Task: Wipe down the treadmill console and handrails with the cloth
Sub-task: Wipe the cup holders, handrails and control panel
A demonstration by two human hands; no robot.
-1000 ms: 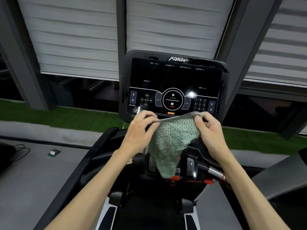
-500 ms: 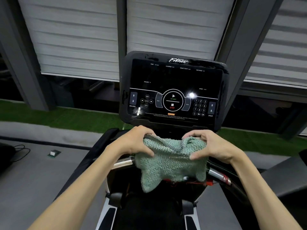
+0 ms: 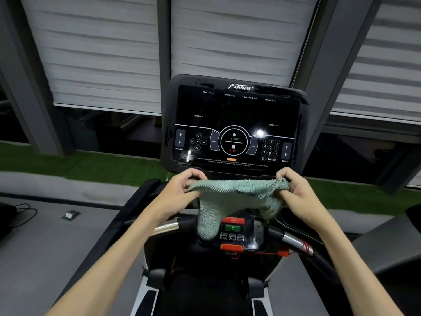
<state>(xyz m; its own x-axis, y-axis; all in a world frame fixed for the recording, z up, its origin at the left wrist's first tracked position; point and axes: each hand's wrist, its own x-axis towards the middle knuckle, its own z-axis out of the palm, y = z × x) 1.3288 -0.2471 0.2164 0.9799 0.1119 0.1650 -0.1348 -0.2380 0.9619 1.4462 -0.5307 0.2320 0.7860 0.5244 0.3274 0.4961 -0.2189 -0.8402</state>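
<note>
Since the preceding frame the two hands had drawn apart, and the cloth had changed from a bunched mass into a band stretched along its upper edge. The green, nubbly cloth hung in the air just below the lower rim of the console; whether it touched that rim could not be told. The left hand pinched one upper corner and the right hand the other, each grip closed on the fabric with fingers curled. Two loose lobes drooped over the lower control panel, with its red and green buttons. The step in hand appeared to be spreading the cloth before the first pass over the screen. It would be done well by folding the cloth into a flat pad, keeping the hanging lobes off the keys, and wiping lightly across the glossy face so that START and the keypad are not pressed. The chrome left handrail and right handrail, flanking the panel, appeared not yet wiped. Beyond the machine lay a grey floor carrying a cable and a small box, then a strip of artificial grass. Pale blinds hung between dark window posts.
</note>
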